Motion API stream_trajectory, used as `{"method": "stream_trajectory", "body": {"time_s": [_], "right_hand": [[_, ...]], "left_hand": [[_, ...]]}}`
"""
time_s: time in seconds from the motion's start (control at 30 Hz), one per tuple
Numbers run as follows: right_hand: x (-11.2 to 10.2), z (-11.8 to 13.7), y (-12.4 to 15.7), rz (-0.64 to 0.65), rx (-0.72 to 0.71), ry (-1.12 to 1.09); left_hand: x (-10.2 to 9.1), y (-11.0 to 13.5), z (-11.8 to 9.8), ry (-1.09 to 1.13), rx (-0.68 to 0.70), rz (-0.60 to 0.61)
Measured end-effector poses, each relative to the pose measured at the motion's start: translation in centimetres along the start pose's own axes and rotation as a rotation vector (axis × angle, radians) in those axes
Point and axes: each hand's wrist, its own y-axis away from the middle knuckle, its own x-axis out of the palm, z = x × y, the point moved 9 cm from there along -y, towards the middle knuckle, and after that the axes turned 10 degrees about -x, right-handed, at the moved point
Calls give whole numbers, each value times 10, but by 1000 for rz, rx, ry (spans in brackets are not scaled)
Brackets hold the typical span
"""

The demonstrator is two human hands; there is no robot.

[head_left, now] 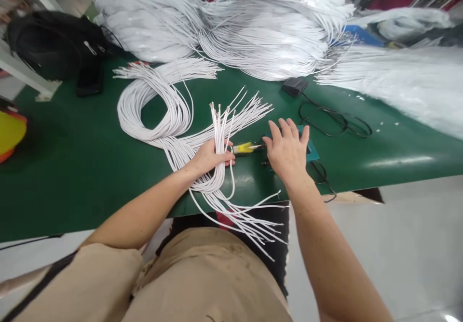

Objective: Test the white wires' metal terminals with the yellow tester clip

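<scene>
My left hand (213, 155) is closed round a bundle of white cables (219, 134), whose metal-tipped ends stick up past the fingers. Right beside those fingertips is a yellow tool-like piece (243, 148) with a thin shiny shaft pointing right; whether the fingers grip it too, I cannot tell. My right hand (287, 151) is spread palm down over a teal flat device (311, 152), and covers most of it. More of the cables (249, 216) hang over the table's front edge, with loose ends to the right.
Coiled white cables (155, 105) lie left of the hands on the green table (90, 177). Large cable heaps (260, 28) fill the back. A black box (294, 87) with a looped cord, a black phone-like object (88, 82) and a black bag (54, 42) are nearby.
</scene>
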Motion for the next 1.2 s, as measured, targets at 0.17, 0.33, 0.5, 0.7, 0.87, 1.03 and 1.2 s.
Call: {"method": "stream_trajectory", "body": {"time_s": [0.17, 0.33, 0.5, 0.7, 0.87, 1.03, 1.2], "right_hand": [[-26, 25, 2, -128, -74, -115], [-42, 128, 36, -12, -588, -367], [-22, 164, 61, 101, -640, -151], [-5, 163, 79, 440, -438, -116], [-12, 139, 66, 651, -252, -413], [-31, 65, 4, 132, 222, -749], [1, 65, 1, 189, 295, -1004]], "left_hand": [[-3, 5, -4, 9, 12, 15], [2, 10, -13, 64, 74, 106], [6, 9, -15, 136, 65, 176], [1, 10, -11, 173, 8, 130], [1, 15, -15, 18, 87, 72], [5, 23, -24, -162, 183, 25], [10, 26, -30, 57, 218, 106]]}}
